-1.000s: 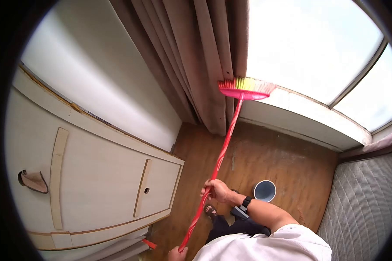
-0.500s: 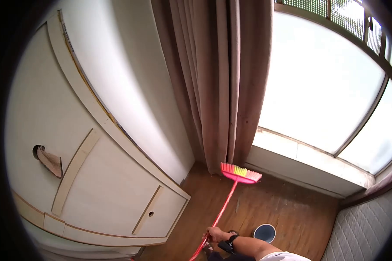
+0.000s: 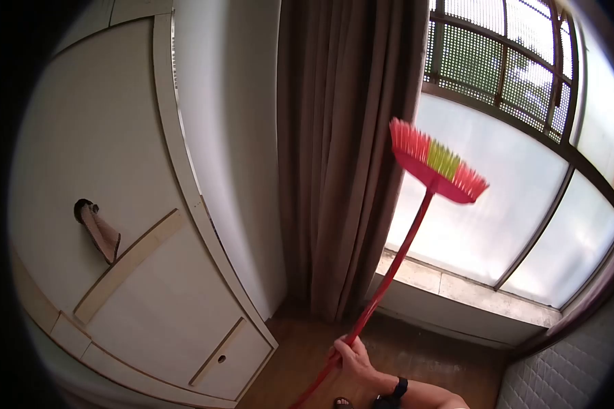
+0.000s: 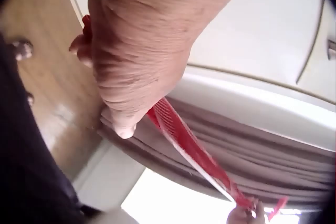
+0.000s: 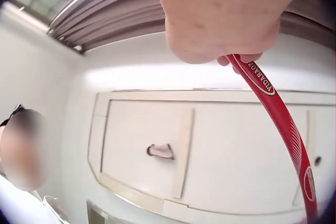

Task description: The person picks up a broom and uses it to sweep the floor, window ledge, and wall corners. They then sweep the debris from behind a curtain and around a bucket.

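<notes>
A broom (image 3: pixel 433 174) with a pink head and red and yellow-green bristles is raised, bristles up, in front of the window in the head view. My right hand (image 3: pixel 353 358) grips its red handle partway down. Lower on the handle, my left hand (image 4: pixel 142 50) is wrapped round it in the left wrist view; the head view does not show this hand. The right wrist view has the handle (image 5: pixel 281 113) running out of my right fist (image 5: pixel 223 19), with white lettering on it.
A brown curtain (image 3: pixel 341 150) hangs beside the window (image 3: pixel 471 225), above a sill (image 3: pixel 423 276). On the left is a white panelled wardrobe (image 3: pixel 150 293) with a cloth (image 3: pixel 102 238) hanging from a hole. A quilted mattress (image 3: pixel 559 368) stands at the right.
The broom head dipped toward the floor, then rose in front of the window. The head view has tilted upward, and the bucket on the floor has dropped out of it.
</notes>
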Demonstrator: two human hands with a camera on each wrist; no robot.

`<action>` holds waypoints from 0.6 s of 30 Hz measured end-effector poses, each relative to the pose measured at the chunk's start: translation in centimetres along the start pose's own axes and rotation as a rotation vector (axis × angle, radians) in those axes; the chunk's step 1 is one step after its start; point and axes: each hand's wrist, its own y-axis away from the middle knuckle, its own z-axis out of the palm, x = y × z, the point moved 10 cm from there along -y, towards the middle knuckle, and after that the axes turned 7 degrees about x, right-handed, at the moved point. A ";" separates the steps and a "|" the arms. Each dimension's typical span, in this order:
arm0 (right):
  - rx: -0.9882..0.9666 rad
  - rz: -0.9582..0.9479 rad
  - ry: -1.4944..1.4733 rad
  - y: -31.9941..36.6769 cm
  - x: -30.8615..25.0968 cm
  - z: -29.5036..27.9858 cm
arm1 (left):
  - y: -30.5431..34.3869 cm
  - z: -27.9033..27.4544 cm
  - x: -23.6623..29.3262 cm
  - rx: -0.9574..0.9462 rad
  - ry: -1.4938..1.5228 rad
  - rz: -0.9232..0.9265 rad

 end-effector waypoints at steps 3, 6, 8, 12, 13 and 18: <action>-0.134 -0.339 0.014 -1.3 -11.7 5.0 | -1.7 -0.3 6.7 0.019 0.131 0.162; -0.192 -0.524 -0.015 -3.8 -20.8 10.1 | -3.7 -2.9 16.8 -0.007 0.106 0.277; -0.191 -0.613 0.001 -5.3 -25.8 13.3 | -4.0 -5.8 23.9 0.096 0.203 0.548; -0.213 -0.676 0.123 -7.5 -31.2 19.4 | -4.4 -8.5 32.6 -0.138 0.615 0.446; -0.229 -0.672 0.122 -8.0 -31.3 20.5 | -4.4 -9.1 33.4 -0.157 0.635 0.453; -0.114 -0.410 0.058 -13.1 -18.6 20.4 | -3.9 -10.9 26.4 -0.125 0.449 0.235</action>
